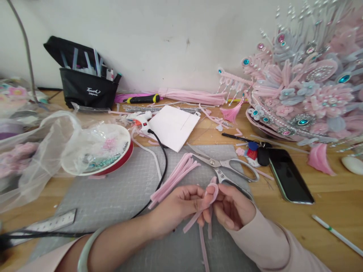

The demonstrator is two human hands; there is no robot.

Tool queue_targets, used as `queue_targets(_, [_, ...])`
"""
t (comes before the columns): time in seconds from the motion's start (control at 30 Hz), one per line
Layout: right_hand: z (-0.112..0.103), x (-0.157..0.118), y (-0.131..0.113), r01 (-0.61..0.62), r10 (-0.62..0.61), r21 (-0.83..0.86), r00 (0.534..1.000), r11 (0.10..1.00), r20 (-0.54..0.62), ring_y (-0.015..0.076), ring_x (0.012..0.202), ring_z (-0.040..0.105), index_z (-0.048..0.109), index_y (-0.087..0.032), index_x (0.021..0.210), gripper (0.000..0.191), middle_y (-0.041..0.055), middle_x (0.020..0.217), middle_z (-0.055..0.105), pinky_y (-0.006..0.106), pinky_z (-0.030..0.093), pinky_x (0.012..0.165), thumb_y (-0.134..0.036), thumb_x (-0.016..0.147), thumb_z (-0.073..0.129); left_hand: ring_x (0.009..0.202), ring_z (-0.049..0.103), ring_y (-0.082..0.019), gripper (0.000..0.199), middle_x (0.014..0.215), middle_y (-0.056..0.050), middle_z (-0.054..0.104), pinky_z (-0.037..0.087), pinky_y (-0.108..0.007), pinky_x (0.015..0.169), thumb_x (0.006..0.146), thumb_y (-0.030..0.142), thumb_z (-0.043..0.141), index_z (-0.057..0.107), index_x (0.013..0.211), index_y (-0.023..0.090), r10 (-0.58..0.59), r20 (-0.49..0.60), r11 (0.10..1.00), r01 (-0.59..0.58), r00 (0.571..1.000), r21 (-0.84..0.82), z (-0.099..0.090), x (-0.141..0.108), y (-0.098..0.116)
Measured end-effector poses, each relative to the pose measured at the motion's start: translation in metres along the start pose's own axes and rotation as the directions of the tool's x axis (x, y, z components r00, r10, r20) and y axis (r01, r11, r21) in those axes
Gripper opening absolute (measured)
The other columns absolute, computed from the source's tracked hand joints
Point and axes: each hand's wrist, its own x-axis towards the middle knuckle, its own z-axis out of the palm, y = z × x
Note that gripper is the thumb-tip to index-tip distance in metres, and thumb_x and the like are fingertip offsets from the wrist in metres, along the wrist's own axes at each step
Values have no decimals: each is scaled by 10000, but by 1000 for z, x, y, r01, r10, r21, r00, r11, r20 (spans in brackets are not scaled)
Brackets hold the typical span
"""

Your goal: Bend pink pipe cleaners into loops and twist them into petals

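A fuzzy pink strip (215, 193) is bent into a loop between the two hands, over the gray mat (113, 200). The left hand (185, 202) pinches it with thumb and fingers. The right hand (235, 207) has curled fingers, and its tips touch the right side of the loop; I can't tell if they grip it. Pink ends hang below the fingers, but I can't tell if they are all one strip.

Just past the fingers lie big scissors (213, 163), spread open. A bunch of pink strips (174, 179) is near the left fingers. Farther left is a red and white bowl (120, 163) with beads (109, 143) in it. Beyond the fingers are a white card (174, 128) and a glue gun (143, 122). To their right is a black phone (289, 175).
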Motion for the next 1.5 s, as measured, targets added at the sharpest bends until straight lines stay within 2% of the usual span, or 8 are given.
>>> queue_targets(0.17, [0,-1,-3,12,-21,94,996,995,91,67,317,498,711,-211,805,252,31,786,717,131,280,247,-382,680,575,625,491,-93,150,679,3,547,380,-201,596,750,282,565,517,729,142,259,-174,920,-188,950,343,1,0,-3])
queue_targets(0.37, [-3,-2,2,-25,4,126,986,992,166,86,377,538,696,-239,879,314,52,986,678,147,324,275,-391,761,447,638,470,-108,83,672,14,495,384,-220,596,769,215,493,463,714,161,374,-166,795,-223,912,565,-2,-1,-7])
queue_targets(0.63, [5,-7,5,18,-32,66,975,998,221,90,587,585,583,-331,1071,406,4,1398,294,150,403,353,-501,800,333,590,511,-118,93,665,-5,558,397,-223,547,791,209,481,492,706,173,521,-182,517,-138,834,845,-10,-1,-3])
queue_targets(0.83, [12,-11,18,111,-119,53,974,992,195,157,823,584,500,-416,1140,451,-38,1442,150,189,481,417,-571,716,503,699,529,-173,157,734,-71,580,402,-291,635,832,195,399,507,725,158,592,100,106,-201,800,974,-19,-4,3])
queue_targets(1.0, [9,-12,22,350,-362,-261,932,900,2,151,757,592,572,-307,1113,336,92,1182,549,168,461,416,-365,783,562,580,501,-121,161,636,-16,562,378,-224,539,815,239,454,487,671,175,416,-103,523,-145,903,840,-11,-4,8])
queue_targets(1.13, [12,-11,15,346,-387,-248,911,905,-141,137,613,595,694,-212,895,237,93,822,681,169,442,383,-341,700,658,599,495,-108,174,649,-1,572,373,-214,560,782,309,519,477,677,176,280,-188,808,-126,941,576,-7,-2,5])
queue_targets(1.37, [6,-5,5,350,-506,-485,829,801,-237,59,433,467,630,-165,739,234,-24,566,578,147,374,357,-241,556,755,483,467,-47,167,605,6,599,315,-160,479,686,218,632,501,629,132,-2,-97,998,7,995,54,-4,-4,8])
queue_targets(1.5, [8,-6,5,320,-461,-565,879,761,-122,61,473,444,646,-162,776,224,-9,608,561,142,317,357,-283,600,711,438,487,-47,182,583,-2,601,297,-156,433,625,236,677,546,644,110,-182,13,969,182,983,-167,-5,-4,7])
